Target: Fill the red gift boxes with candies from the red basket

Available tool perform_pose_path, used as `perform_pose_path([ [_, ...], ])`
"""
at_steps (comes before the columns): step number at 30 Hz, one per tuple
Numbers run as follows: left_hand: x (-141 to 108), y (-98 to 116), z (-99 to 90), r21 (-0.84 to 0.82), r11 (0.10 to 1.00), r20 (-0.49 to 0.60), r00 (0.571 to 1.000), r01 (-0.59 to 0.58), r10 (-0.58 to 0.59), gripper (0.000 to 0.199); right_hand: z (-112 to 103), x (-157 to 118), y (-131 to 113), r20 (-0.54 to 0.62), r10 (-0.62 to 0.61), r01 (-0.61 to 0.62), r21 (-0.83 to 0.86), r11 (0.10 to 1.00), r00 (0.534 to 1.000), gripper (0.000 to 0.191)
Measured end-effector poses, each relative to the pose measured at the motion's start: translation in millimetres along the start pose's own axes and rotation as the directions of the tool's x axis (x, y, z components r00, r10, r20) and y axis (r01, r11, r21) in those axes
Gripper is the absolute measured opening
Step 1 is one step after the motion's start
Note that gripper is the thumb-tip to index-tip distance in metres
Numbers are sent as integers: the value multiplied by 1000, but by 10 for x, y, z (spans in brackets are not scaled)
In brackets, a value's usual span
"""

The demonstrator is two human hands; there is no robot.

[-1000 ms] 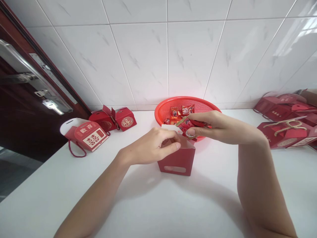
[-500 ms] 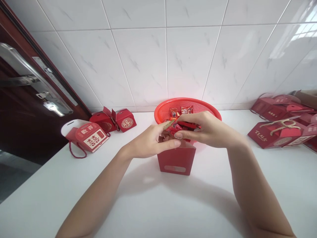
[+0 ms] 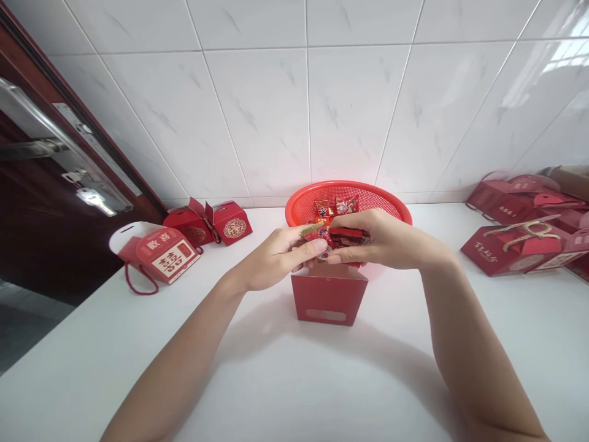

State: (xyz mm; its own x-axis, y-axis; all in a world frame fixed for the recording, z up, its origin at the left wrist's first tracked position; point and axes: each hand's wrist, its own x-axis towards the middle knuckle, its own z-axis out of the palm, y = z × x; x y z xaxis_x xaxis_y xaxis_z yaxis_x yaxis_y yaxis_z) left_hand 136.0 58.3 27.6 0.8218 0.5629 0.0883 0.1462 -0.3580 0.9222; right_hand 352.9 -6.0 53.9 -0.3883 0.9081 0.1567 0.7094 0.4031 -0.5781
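A red box stands upright on the white table, its top uncovered. Just above its opening, my left hand is closed on wrapped candies, with the thumb over a red wrapper. My right hand is closed on more red packets beside them, its thumb close to the left one. Behind both hands sits a red plastic basket with several wrapped candies in it. The undersides of the held candies are hidden.
At the left are a red box with a rope handle and two smaller red boxes. Several red boxes lie at the right. A tiled wall rises behind the white table; a dark door stands at the left.
Both hands have risen slightly off the box, and more of its upper edge shows. The left thumb now presses on the candies, which show more between the hands.
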Motion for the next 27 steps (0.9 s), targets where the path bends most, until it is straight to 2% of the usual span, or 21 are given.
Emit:
perform_pose_path([
  [6,8,11,22,168,986,-48,999,-7,16,25,-74,-26,25,67,-10,8,31,999,998,35],
  [9,-11,46,58,306,952,-20,999,-17,25,15,-90,-34,19,78,-32,29,46,999,996,27],
  [12,-31,82,91,406,913,34,999,-48,37,22,-96,-38,10,88,-36,31,63,998,995,24],
  [17,-33,98,92,406,908,135,989,-107,57,19,-101,-43,-1,92,8,-13,55,998,996,21],
  [24,-39,87,49,378,919,151,987,-115,62,23,-100,-43,13,76,-11,8,45,999,997,24],
  [27,-44,76,24,338,935,134,989,-105,62,22,-85,-39,4,24,-42,40,62,997,999,25],
])
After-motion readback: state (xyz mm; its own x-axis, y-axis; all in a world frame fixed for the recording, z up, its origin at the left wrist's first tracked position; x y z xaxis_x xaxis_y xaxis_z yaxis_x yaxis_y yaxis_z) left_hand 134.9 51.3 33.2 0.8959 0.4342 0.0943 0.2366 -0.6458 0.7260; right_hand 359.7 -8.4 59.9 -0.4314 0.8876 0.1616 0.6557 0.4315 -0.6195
